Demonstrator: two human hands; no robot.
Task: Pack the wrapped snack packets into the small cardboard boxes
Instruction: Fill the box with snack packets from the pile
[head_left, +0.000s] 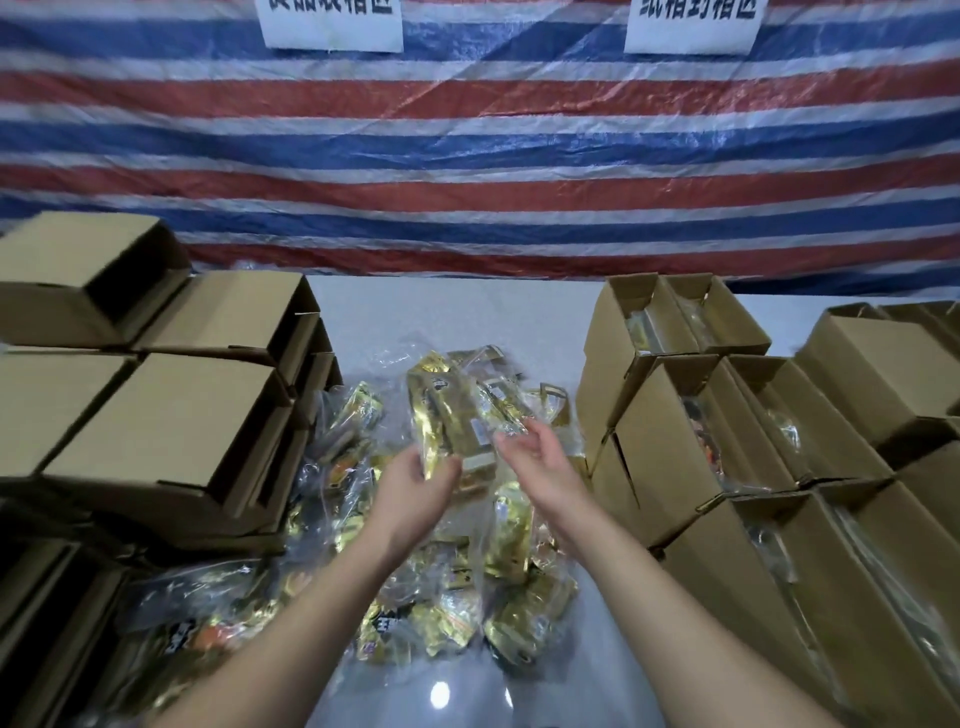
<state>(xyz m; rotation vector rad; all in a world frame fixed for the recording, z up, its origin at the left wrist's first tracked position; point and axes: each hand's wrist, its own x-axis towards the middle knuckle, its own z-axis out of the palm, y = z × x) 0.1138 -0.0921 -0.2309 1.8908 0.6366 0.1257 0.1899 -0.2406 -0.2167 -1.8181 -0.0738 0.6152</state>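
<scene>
A clear bag of gold snack packets (457, 410) is lifted above the heap in the middle of the table. My left hand (415, 480) grips its lower left edge, thumb over the gold wrapping. My right hand (530, 449) holds its right side, fingers curled against the plastic. More gold and clear-wrapped packets (498, 587) lie piled on the white table (457, 312) beneath my forearms. Small cardboard boxes (685, 431) stand open at the right, with packets showing inside several of them.
Empty cardboard boxes (171, 421) are stacked on their sides at the left, openings facing right. A red, white and blue striped tarp (478, 145) hangs behind the table with two white paper signs (332, 21). Further open boxes (883, 364) fill the far right.
</scene>
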